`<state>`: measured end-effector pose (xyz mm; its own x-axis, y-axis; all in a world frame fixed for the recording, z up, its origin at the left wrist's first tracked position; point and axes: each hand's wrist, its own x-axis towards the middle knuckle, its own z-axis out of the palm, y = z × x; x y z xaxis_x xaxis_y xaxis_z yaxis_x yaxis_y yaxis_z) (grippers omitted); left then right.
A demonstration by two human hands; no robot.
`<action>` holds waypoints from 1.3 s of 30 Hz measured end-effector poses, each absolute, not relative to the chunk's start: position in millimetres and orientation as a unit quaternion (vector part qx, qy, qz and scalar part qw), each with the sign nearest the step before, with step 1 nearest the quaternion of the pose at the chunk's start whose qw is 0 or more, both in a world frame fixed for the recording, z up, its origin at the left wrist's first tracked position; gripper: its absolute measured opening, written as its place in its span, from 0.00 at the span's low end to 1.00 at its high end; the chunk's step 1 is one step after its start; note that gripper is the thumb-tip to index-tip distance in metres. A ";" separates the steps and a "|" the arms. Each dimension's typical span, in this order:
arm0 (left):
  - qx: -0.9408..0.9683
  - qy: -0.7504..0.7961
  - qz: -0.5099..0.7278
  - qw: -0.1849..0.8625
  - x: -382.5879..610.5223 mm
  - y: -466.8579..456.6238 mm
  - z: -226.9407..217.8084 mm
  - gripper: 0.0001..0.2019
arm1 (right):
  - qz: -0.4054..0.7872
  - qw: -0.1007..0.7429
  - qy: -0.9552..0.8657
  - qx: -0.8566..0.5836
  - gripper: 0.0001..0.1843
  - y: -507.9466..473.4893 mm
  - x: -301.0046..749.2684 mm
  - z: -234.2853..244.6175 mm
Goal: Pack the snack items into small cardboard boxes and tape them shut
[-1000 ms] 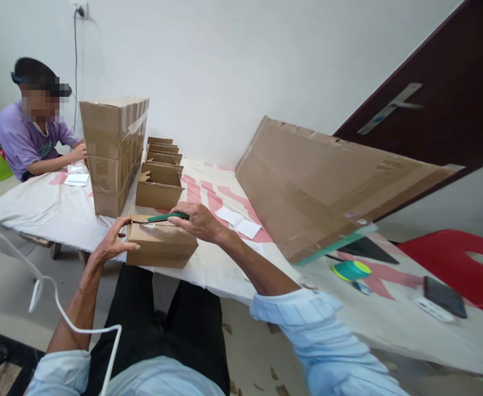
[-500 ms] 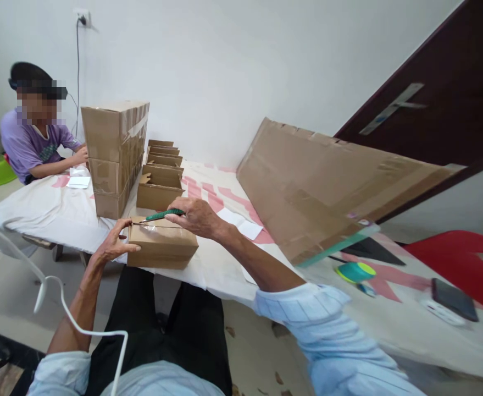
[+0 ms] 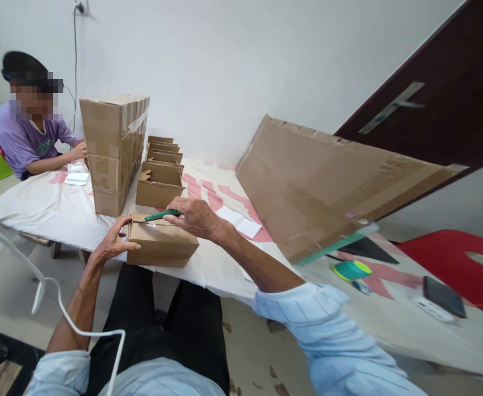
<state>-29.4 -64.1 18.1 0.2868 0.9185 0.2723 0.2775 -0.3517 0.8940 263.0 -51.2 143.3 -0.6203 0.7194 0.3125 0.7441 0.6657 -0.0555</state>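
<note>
A small closed cardboard box (image 3: 162, 245) sits at the near edge of the cloth-covered table (image 3: 39, 209). My left hand (image 3: 111, 242) grips the box's left end, thumb on the side and fingers over the top corner. My right hand (image 3: 195, 217) is closed on a green-handled utility knife (image 3: 161, 215), whose blade tip rests on the box's top near the far left corner.
Behind the box stand a row of open small cartons (image 3: 161, 173) and a tall stack of taped cartons (image 3: 113, 151). A large flat cardboard sheet (image 3: 327, 187) leans at right. A tape roll (image 3: 350, 270), a phone (image 3: 443, 296), a red chair (image 3: 459, 264). A seated person (image 3: 31, 137) works at far left.
The knife tip has slid slightly along the box top toward the left corner. My left hand keeps its hold on the box. The other person's head shifted a little.
</note>
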 end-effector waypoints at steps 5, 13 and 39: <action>0.711 0.425 0.419 0.371 -30.9 -62.2 16.6 0.40 | -0.074 0.073 -0.895 -0.433 0.16 -57.0 246.3 158.9; 0.712 0.425 0.422 0.368 -33.1 -57.0 14.5 0.40 | -0.075 0.017 -0.900 -0.428 0.16 -60.0 257.9 177.8; 0.751 0.425 0.339 0.375 -40.5 -47.4 33.3 0.66 | -0.006 0.359 -0.745 -0.563 0.18 -73.8 347.5 3.3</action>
<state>-40.5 -47.4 33.3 0.4093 0.8923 0.1904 0.3848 -0.3580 0.8507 347.5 -73.8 3.3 -0.1089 0.8338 0.5412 0.8423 0.3665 -0.3951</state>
